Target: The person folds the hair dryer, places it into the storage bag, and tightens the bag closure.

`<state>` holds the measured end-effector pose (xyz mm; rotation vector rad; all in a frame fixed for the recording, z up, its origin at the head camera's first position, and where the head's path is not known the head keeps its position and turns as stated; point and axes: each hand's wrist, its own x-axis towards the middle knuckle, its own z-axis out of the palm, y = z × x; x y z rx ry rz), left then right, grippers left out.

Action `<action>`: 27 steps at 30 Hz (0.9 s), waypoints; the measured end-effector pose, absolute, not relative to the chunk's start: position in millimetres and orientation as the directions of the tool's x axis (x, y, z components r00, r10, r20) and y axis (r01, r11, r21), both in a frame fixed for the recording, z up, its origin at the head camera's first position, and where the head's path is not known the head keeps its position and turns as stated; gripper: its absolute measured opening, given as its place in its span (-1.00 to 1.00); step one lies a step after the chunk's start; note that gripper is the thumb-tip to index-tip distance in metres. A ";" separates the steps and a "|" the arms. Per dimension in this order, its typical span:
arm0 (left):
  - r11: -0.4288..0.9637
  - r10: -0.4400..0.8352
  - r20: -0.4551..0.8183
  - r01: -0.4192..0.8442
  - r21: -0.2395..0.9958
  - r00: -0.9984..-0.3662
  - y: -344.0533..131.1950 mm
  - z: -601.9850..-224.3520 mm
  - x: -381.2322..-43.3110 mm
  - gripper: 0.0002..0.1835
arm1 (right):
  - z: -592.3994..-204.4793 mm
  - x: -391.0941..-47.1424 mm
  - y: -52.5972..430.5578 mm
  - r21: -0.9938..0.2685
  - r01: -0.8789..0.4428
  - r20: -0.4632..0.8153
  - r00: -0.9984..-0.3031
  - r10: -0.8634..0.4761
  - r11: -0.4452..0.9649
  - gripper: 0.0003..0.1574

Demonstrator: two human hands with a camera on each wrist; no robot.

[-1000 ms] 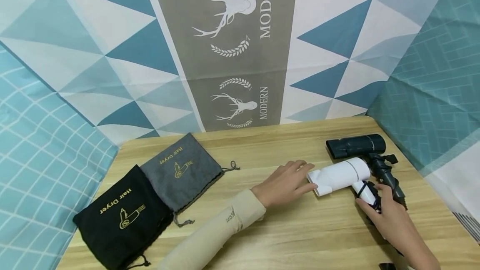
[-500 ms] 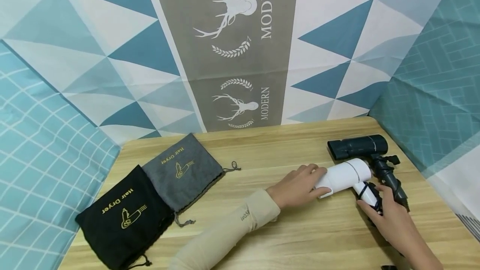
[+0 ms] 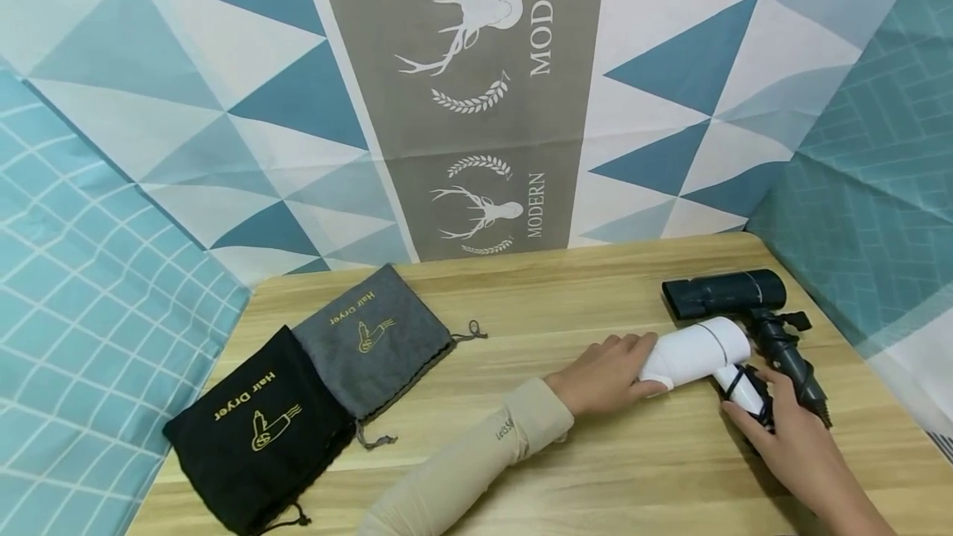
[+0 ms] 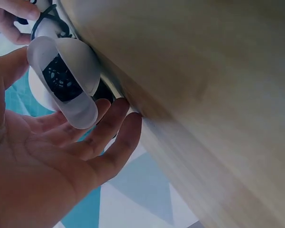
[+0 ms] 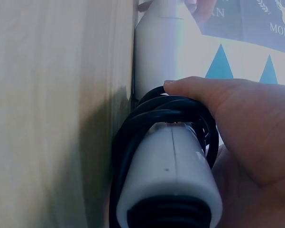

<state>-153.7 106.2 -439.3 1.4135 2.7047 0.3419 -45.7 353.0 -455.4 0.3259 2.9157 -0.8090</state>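
Note:
A white hair dryer [image 3: 696, 351] lies on the wooden table at the right. My left hand [image 3: 606, 372] holds its nozzle [image 4: 83, 114], thumb on one side and fingers on the other. At the handle [image 5: 168, 161], my right hand [image 3: 800, 449] grips the white dryer where a black cord [image 5: 156, 114] is wound round it. Just beyond lies a black hair dryer [image 3: 730, 291], its handle close beside the right hand's fingers.
On the left of the table [image 3: 521, 304], a black drawstring pouch [image 3: 256, 428] overlaps a grey drawstring pouch [image 3: 372, 342], both printed "Hair Dryer". Patterned cloth [image 3: 447, 106] stands behind the table and at both sides.
My left hand has moved right, from the tip of the white dryer's nozzle to a hold round it. The right hand keeps its grip on the handle. The head view has shifted slightly.

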 end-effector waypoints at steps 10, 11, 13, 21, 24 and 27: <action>0.573 0.801 0.043 0.787 0.228 -0.596 107.9 -441.6 -149.9 -0.23 | -454.2 -45.7 356.4 -0.444 0.454 -0.391 -0.874 0.288 0.773 0.44; 0.574 0.802 0.044 0.788 0.224 -0.596 107.6 -442.1 -149.8 -0.23 | -453.6 -44.9 355.3 -0.446 0.451 -0.396 -0.874 0.282 0.773 0.37; 0.573 0.803 0.046 0.790 0.218 -0.595 107.0 -442.8 -149.8 -0.23 | -452.8 -43.3 353.2 -0.455 0.439 -0.394 -0.879 0.267 0.774 0.23; 0.567 0.805 0.041 0.787 0.243 -0.592 104.8 -440.9 -150.9 -0.21 | -451.7 -41.2 346.1 -0.457 0.430 -0.404 -0.880 0.249 0.778 0.02; 0.577 0.798 0.020 0.775 0.257 -0.602 104.5 -439.2 -150.7 -0.19 | -451.2 -41.4 345.9 -0.444 0.412 -0.395 -0.887 0.239 0.796 0.05; 0.582 0.798 0.019 0.778 0.235 -0.603 104.5 -438.6 -149.9 -0.18 | -450.4 -41.6 345.8 -0.423 0.409 -0.396 -0.886 0.241 0.809 0.15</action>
